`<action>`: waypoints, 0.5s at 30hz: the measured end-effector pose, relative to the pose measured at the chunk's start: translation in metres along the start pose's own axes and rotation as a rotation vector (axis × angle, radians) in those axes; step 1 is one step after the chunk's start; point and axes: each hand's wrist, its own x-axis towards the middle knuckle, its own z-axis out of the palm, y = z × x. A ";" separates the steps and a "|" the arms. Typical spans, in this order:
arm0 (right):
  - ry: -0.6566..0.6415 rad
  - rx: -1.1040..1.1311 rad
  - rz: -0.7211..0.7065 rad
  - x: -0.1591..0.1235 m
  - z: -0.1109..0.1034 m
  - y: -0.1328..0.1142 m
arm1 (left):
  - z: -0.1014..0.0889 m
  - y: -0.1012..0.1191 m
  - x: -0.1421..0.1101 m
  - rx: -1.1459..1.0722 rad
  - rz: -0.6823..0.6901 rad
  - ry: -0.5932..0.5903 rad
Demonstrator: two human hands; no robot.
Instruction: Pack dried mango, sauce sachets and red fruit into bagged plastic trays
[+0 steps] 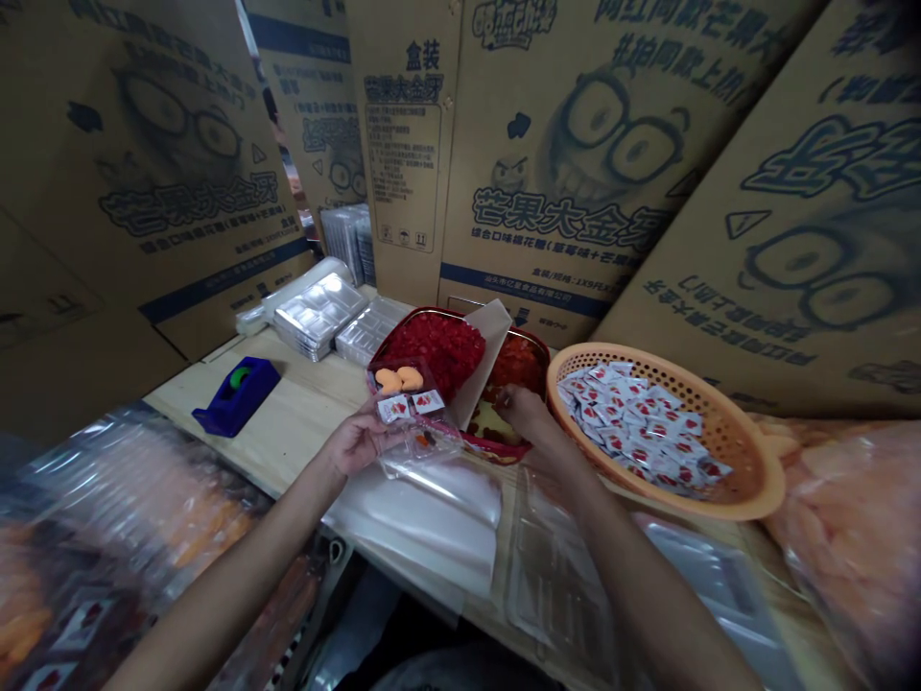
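My left hand (360,441) grips the near left edge of a clear plastic tray (440,443). In its pockets are orange candies (401,379), two white sachets (410,405) and a small dark and orange piece. Behind it stands a red-rimmed container (496,451), split by a pale upright divider (484,355). Red wrapped-looking pieces (436,350) fill its left side, and orange-red ones (525,360) lie at the right. My right hand (523,411) reaches into that right side, fingers curled down; whatever is between the fingertips is too small to make out.
An orange perforated basket (748,480) of white sachets (640,422) stands at the right. Stacked clear trays (320,312) and a blue tape dispenser (241,393) are at the left. Tall cardboard boxes (525,221) wall the back. Filled packs (158,518) lie lower left, a bulging plastic bag (856,518) right.
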 end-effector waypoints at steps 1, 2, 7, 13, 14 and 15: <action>0.012 0.030 -0.003 -0.004 -0.004 -0.004 | 0.000 0.000 0.000 -0.003 -0.001 0.000; -0.004 0.048 -0.001 -0.009 -0.009 -0.011 | -0.001 -0.001 0.001 -0.006 0.000 0.000; -0.245 0.347 -0.189 -0.041 -0.007 -0.062 | 0.001 -0.001 0.000 -0.007 0.012 0.025; -0.370 0.338 -0.421 -0.054 0.040 -0.100 | 0.004 -0.001 0.001 0.006 0.006 0.103; -0.378 0.307 -0.438 -0.053 0.046 -0.101 | 0.003 -0.001 0.002 0.008 0.005 0.106; -0.386 0.282 -0.447 -0.051 0.050 -0.101 | 0.002 -0.001 0.002 0.010 0.004 0.106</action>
